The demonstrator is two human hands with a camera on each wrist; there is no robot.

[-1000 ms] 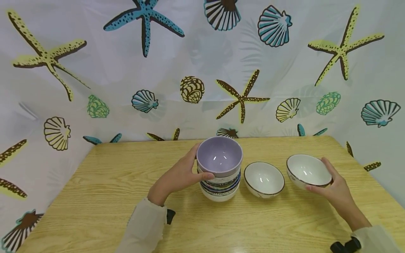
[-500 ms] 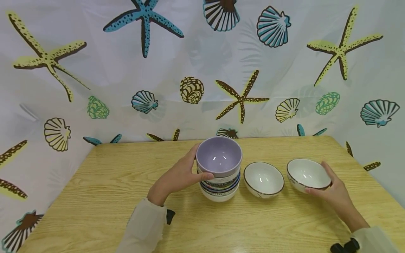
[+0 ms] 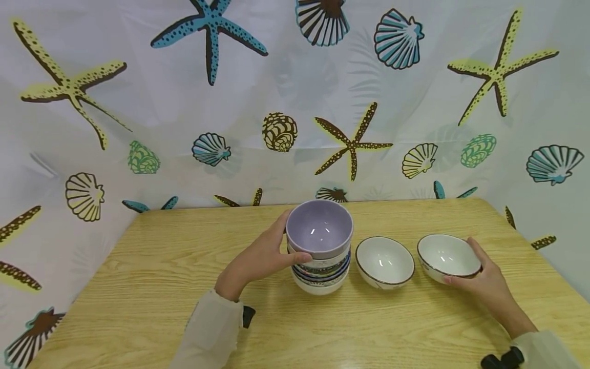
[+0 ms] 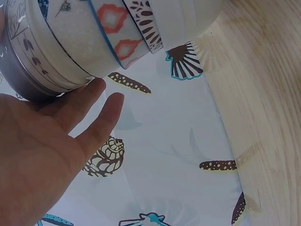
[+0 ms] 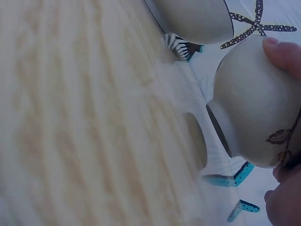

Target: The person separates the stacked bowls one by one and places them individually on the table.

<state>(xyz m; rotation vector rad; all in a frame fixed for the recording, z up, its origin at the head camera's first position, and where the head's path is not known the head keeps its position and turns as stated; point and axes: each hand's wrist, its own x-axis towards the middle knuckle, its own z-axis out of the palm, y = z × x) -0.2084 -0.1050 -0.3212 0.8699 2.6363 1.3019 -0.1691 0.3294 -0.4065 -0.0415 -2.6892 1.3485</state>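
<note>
My left hand (image 3: 262, 256) grips a purple bowl (image 3: 319, 228) at the top of a stack, thumb on the near side and fingers round the far side. Beneath it are several patterned bowls (image 3: 322, 271), with a white one lowest, on the table. In the left wrist view, the fingertips touch the stack's upper bowls (image 4: 61, 42). On the right, my right hand (image 3: 493, 287) holds a white bowl (image 3: 449, 256) with a dark rim between thumb and fingers. The right wrist view shows its foot (image 5: 220, 129) slightly off the tabletop. A similar white bowl (image 3: 384, 261) sits between stack and right hand.
The bowls are on a wood-grain table (image 3: 152, 287). Behind it and along both sides hangs a white cloth (image 3: 184, 107) printed with starfish and shells. Dark bands with small devices sit at both wrists.
My right hand has lowered the white bowl slightly toward the table and levelled it. My left hand, the stack and the middle bowl have stayed in place.
</note>
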